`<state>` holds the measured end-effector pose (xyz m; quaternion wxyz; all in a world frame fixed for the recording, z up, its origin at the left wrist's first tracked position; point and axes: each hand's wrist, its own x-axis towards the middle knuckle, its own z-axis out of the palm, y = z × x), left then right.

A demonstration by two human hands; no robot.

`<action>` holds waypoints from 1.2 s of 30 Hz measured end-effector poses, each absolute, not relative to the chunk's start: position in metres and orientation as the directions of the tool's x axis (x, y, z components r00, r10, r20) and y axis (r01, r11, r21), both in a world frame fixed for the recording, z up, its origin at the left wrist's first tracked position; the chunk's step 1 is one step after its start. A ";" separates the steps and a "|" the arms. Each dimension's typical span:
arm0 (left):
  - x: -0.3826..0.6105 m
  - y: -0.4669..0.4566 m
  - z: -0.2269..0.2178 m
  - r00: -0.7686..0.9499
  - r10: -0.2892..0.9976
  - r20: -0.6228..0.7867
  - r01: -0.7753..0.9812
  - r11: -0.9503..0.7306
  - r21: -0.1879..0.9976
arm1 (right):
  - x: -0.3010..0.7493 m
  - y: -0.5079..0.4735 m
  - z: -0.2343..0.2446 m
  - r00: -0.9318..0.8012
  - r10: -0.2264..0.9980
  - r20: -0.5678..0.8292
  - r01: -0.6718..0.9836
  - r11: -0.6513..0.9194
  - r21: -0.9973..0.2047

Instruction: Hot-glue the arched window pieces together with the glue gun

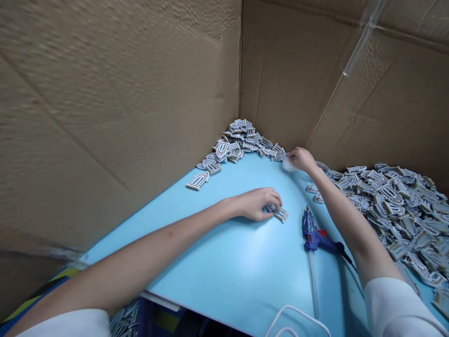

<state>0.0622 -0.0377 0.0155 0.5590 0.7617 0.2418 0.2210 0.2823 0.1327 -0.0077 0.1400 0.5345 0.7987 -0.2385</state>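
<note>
My left hand [261,204] is closed over a small arched window-shaped piece [281,215], white with tan edging, which lies on the light blue tabletop [224,262]. My fingers hide its rounded end. Farther back, my right hand [301,159] is closed in a pinch on a thin translucent plastic piece [289,164], beside the far pile. A blue hot glue gun [312,234] with a red trigger rests between my forearms, nozzle pointing away and a long glue stick [313,281] out of its back.
Similar arched pieces form a pile [242,140] in the far corner and a larger heap [403,206] along the right. One single piece [198,180] lies left of the far pile. Cardboard walls [140,93] enclose the table. A white cable [291,309] curves at the front edge.
</note>
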 end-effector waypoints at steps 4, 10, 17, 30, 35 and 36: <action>0.066 -0.041 0.015 0.781 0.625 0.015 0.058 -0.096 0.994 | 0.284 0.130 0.002 -0.333 0.857 -0.392 0.917 0.198 -0.346; 0.074 -0.049 0.020 0.786 0.612 -0.087 -0.068 0.225 0.972 | 0.294 0.088 0.047 -0.302 0.882 -0.362 0.815 0.042 -0.577; 0.082 -0.054 0.023 0.763 0.641 -0.088 -0.115 0.269 0.956 | 0.300 -0.008 0.127 -0.534 0.717 -0.448 0.606 -0.045 -0.794; 0.084 -0.054 0.025 0.769 0.624 -0.140 -0.105 0.339 0.935 | 0.301 -0.031 0.124 -0.754 0.428 -0.498 0.642 0.324 -0.695; 0.084 -0.054 0.024 0.771 0.623 -0.134 -0.103 0.330 0.938 | 0.292 -0.045 0.128 -0.804 0.350 -0.481 0.593 0.531 -0.605; 0.084 -0.054 0.023 0.770 0.625 -0.127 -0.109 0.325 0.939 | 0.290 -0.047 0.129 -0.809 0.340 -0.479 0.584 0.556 -0.591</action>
